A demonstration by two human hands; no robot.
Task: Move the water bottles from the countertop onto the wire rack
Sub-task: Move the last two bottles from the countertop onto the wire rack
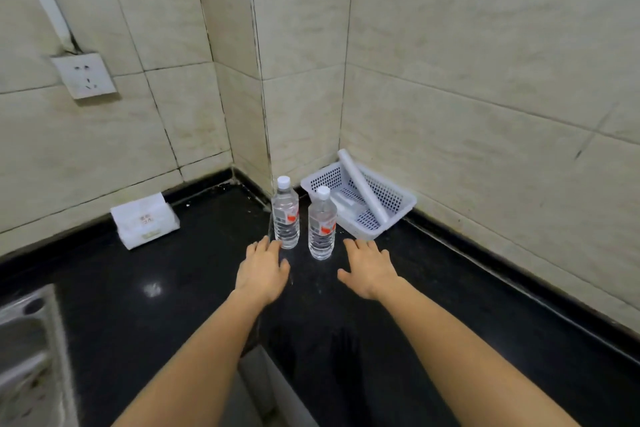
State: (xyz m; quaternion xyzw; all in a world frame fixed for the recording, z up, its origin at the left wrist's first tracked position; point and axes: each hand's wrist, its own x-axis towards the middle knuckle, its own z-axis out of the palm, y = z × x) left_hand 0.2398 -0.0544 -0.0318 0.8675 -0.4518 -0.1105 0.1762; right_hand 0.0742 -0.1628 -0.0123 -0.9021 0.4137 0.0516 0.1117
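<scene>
Bottles, left one (286,213) and right one (322,224), upright on black countertop (173,288); left hand (262,271) and right hand (369,269) reach with fingers spread, holding nothing.

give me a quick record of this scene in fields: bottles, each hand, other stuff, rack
bottles: left bottle and right bottle, upright, capped, side by side on the countertop
left hand: open, by left bottle's base; contact unclear
right hand: open, apart from right bottle, holding nothing
basket: white, in the corner behind the bottles, a roll leaning in it
other: tissue pack by the left wall, socket above, sink lower left
rack: not in view
progress: neither bottle lifted yet
</scene>
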